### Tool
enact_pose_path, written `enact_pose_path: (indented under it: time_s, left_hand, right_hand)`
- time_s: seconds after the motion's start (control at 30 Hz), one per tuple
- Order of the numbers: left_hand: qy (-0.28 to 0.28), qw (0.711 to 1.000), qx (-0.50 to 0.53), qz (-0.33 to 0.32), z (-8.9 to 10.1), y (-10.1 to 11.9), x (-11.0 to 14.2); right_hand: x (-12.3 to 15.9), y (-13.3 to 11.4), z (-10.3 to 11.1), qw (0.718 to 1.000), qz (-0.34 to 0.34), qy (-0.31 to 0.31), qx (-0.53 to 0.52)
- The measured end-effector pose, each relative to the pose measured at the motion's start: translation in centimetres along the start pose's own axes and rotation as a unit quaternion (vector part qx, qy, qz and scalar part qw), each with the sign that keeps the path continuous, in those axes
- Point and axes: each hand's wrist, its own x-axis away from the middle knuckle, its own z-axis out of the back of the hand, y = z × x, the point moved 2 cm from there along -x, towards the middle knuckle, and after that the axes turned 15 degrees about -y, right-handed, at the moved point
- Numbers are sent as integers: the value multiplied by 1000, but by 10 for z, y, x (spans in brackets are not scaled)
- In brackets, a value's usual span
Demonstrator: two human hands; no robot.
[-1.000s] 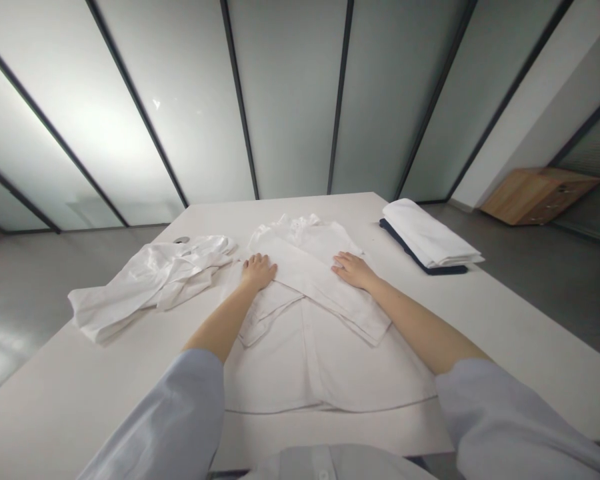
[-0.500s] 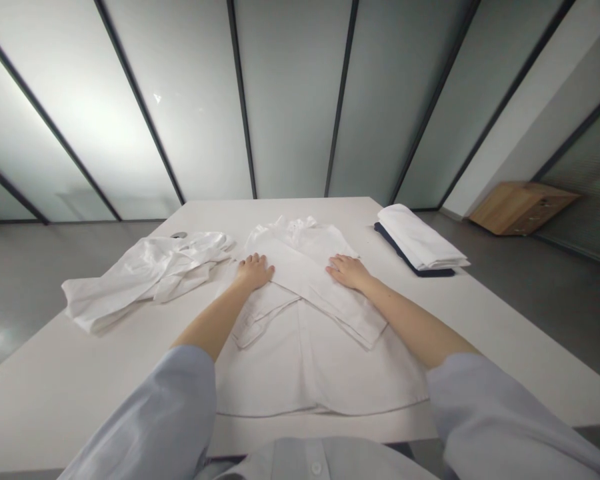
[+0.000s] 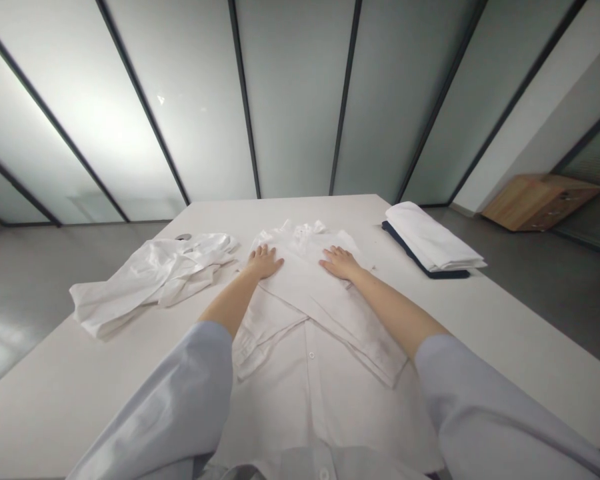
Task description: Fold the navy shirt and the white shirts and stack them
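A white button-up shirt (image 3: 310,360) lies flat in front of me on the white table (image 3: 505,313), its sleeves crossed over the chest. My left hand (image 3: 264,261) rests flat on the shirt's upper left shoulder area, fingers spread. My right hand (image 3: 339,261) lies flat on the upper right shoulder area, fingers stretched out toward the collar (image 3: 300,230). Neither hand holds anything. Light blue sleeves cover my upper arms.
A crumpled white garment (image 3: 150,277) lies on the table to the left, by a small round metal cap (image 3: 183,237). A folded white pile on a dark blue piece (image 3: 430,243) sits at the back right. Frosted glass panels stand behind; a wooden cabinet (image 3: 540,200) stands far right.
Both hands slid up the shirt toward the collar and came closer together. The view leaned forward over the table.
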Motion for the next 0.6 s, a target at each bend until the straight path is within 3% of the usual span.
enact_pose_path:
  time_s: [0.1, 0.27, 0.4, 0.6]
  left_hand:
    - [-7, 999, 31, 35, -6, -6, -6]
    - [-9, 997, 39, 60, -2, -7, 0]
    - [1, 997, 34, 68, 11, -5, 10]
    - [-31, 998, -3, 51, 37, -6, 18]
  right_hand:
    - [0, 2, -5, 1000, -17, -8, -21]
    - [8, 0, -3, 999, -38, -21, -30]
    - [19, -5, 1, 1000, -22, -20, 3]
    - [36, -8, 14, 998, -13, -49, 46]
